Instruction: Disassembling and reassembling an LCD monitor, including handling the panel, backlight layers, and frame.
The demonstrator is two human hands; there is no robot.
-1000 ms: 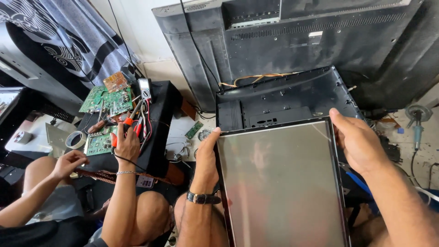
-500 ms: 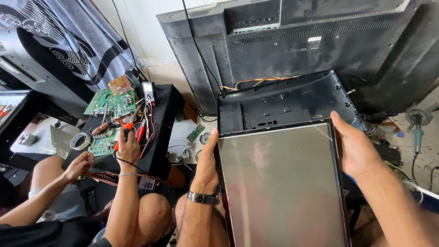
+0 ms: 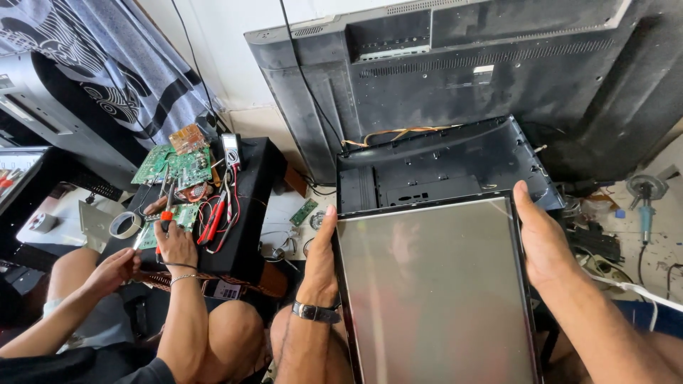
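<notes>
Centrally, a flat grey rectangular display panel with a thin dark frame [image 3: 434,291] sits upright-tilted toward the camera, held at both long edges. Left hand [image 3: 321,259] is clamped on the panel's left edge, thumb along the frame, a dark wristwatch [image 3: 315,311] at the wrist. Right hand [image 3: 542,238] grips the right edge near the top corner, fingers wrapped behind where they can't be seen.

Just behind the panel's top edge lies a black plastic rear housing shell [image 3: 441,163], open side up. Behind that, a large dusty black television back [image 3: 455,64] leans against the wall.

To the left, another person's hand [image 3: 174,245] rests on a black box [image 3: 245,206] carrying green circuit boards [image 3: 174,163] and red-handled tools [image 3: 213,220]; it possibly holds a small screwdriver, hard to tell at this size. That person's other hand [image 3: 114,267] is near a roll of tape [image 3: 125,225].

A soldering iron [image 3: 644,203] lies on the floor at far right.
</notes>
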